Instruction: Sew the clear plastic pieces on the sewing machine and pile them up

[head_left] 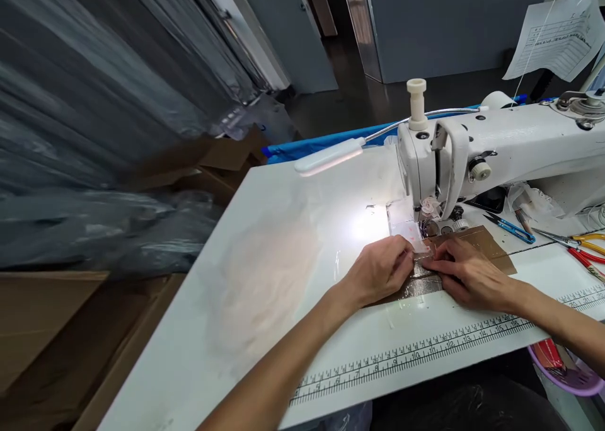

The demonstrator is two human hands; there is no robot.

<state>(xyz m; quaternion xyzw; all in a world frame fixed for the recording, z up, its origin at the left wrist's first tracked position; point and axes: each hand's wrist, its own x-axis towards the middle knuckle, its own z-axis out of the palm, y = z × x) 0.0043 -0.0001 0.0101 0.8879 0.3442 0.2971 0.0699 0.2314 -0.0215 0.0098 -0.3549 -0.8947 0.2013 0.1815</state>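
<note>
A white sewing machine (496, 147) stands at the back right of the white table (283, 273). Just in front of its needle lies a small clear piece with pink marks (412, 234) on a brown taped patch (486, 242). My left hand (380, 270) rests on the table with its fingertips pinching the near edge of the clear piece. From the right, my right hand (467, 273) lies flat on the brown patch, fingertips touching the same piece. Both hands meet directly in front of the presser foot.
A flexible lamp (331, 157) shines on the table left of the needle. Blue snips (510, 227), red and yellow handled tools (583, 248) lie to the right. A ruler strip (425, 349) runs along the front edge. Cardboard boxes (222, 166) and plastic-wrapped rolls are on the left.
</note>
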